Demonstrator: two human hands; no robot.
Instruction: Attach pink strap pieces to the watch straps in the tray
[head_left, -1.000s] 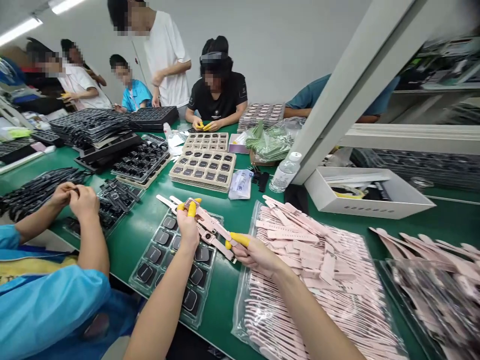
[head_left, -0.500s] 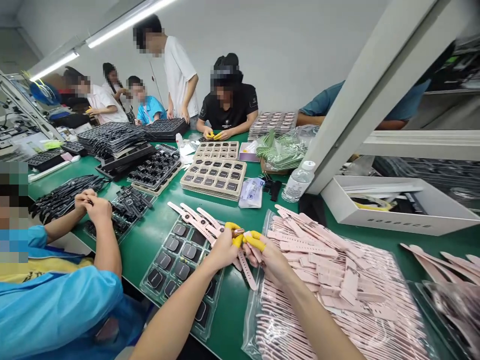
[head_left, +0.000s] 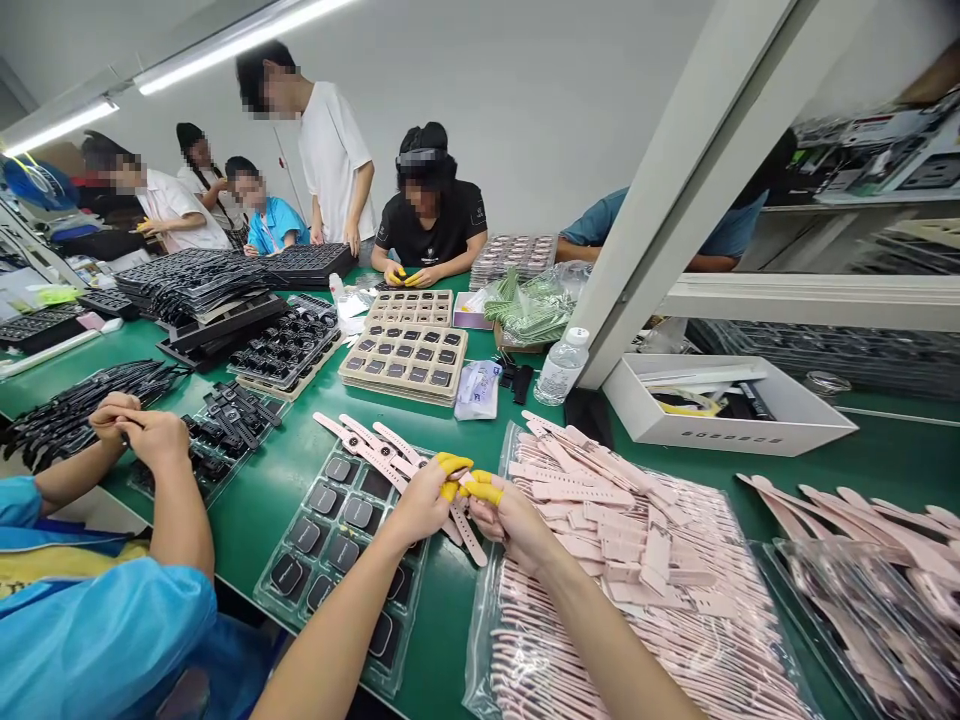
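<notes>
Left hand (head_left: 420,505) and right hand (head_left: 510,515) meet above the green tabletop (head_left: 255,490), fingers pinched together on one pink watch strap (head_left: 469,535). A tray of watch cases (head_left: 337,540) lies beneath the left hand; bagged pink straps (head_left: 637,560) lie to the right.

Pink straps (head_left: 600,530), green table (head_left: 262,480), yellow finger cots (head_left: 484,490).

Both forearms are bare, with no sleeves in view. The left hand (head_left: 421,502) and right hand (head_left: 511,518) wear yellow rubber cots on several fingers (head_left: 486,491); no wristwear shows.
</notes>
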